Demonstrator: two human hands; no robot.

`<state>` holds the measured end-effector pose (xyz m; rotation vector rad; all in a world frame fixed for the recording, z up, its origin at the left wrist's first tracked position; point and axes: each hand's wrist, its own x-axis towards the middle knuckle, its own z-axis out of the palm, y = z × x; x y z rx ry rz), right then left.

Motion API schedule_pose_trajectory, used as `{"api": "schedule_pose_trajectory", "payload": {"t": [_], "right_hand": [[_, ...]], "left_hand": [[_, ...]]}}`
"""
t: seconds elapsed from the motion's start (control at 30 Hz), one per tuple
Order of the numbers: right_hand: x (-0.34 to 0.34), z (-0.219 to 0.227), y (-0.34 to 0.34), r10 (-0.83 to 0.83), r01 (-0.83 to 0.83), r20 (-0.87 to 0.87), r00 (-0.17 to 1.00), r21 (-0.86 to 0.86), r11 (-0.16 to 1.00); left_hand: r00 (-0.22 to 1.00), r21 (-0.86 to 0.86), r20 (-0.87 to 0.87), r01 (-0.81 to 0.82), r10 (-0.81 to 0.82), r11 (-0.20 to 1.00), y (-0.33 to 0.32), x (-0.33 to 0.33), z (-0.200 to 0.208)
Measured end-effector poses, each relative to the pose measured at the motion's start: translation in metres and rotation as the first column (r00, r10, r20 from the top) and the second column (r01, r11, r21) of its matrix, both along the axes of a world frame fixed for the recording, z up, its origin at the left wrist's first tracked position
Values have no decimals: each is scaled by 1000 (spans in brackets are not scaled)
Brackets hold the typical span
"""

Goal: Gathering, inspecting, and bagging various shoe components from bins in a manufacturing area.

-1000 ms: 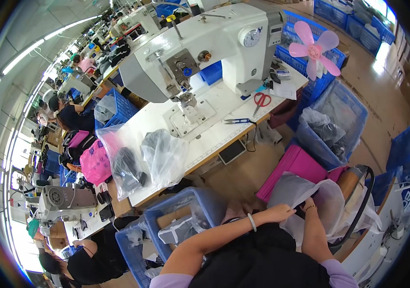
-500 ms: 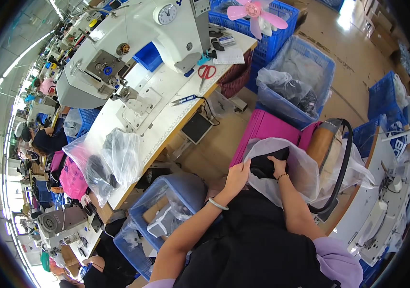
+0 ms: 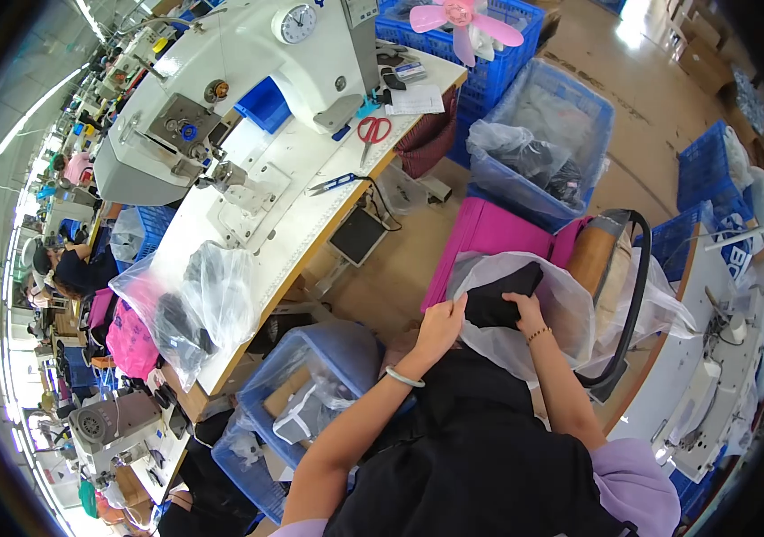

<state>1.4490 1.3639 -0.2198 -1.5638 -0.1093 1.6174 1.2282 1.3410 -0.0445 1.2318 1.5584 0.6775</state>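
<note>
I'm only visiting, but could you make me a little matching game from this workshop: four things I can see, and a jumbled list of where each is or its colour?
Things:
1. Black piece
2. Scissors
3. Fan
4. Round dial

Places and colours:
A. Pink, at the top edge of the picture
B. Held by the right hand, at the mouth of a translucent bag
C. White-faced, on the sewing machine
D. Red-handled, lying on the sewing table

Right pairs: 1-B, 2-D, 3-A, 4-C
</note>
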Motion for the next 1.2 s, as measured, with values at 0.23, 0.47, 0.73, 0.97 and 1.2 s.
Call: {"api": "schedule_pose_trajectory", "payload": {"t": [0.23, 0.47, 0.73, 0.97, 1.2], "right_hand": [[10, 102, -10, 258, -352, 363, 895, 222, 909], [16, 102, -8, 299, -380, 351, 887, 191, 905], [4, 26, -11, 146, -136, -83, 986, 107, 985], [-21, 74, -10, 395, -741, 912, 108, -191, 643], [79, 168, -4, -17, -749, 938, -345, -264, 608]], "left_hand": [[999, 102, -49, 20, -15, 995, -1, -2, -15], [998, 116, -61, 15, -8, 993, -6, 1, -14], [989, 102, -63, -127, 134, 987, -13, -3, -12], [946, 62, 53, -322, 319, 945, -28, -8, -26], [913, 19, 164, -382, 374, 924, -28, -18, -19]]}}
